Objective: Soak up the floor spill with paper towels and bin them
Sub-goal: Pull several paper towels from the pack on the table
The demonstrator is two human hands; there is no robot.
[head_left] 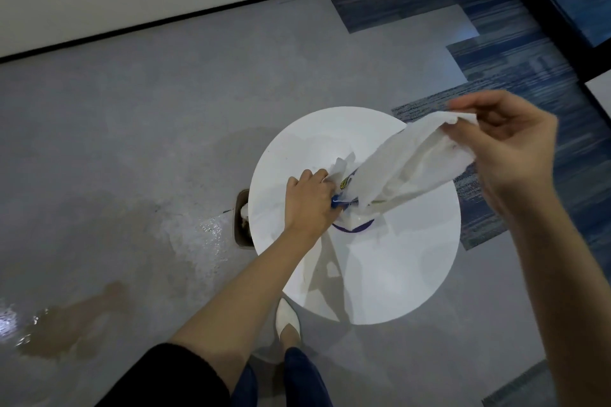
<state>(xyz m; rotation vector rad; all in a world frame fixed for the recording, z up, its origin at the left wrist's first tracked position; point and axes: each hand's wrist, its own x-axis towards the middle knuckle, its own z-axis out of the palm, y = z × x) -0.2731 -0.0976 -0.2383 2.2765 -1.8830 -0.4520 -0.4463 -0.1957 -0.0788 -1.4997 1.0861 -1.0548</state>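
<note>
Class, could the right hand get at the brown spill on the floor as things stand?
Probably not yet. The right hand pinches a paper towel above the round white table, while the brown spill lies on the floor far to the left, beyond the left arm.

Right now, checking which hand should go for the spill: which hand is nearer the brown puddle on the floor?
Left. The left hand grips the paper towel pack on the round white table, on the side toward the brown puddle. The right hand pinches a paper towel sheet, farther away across the table.
</note>
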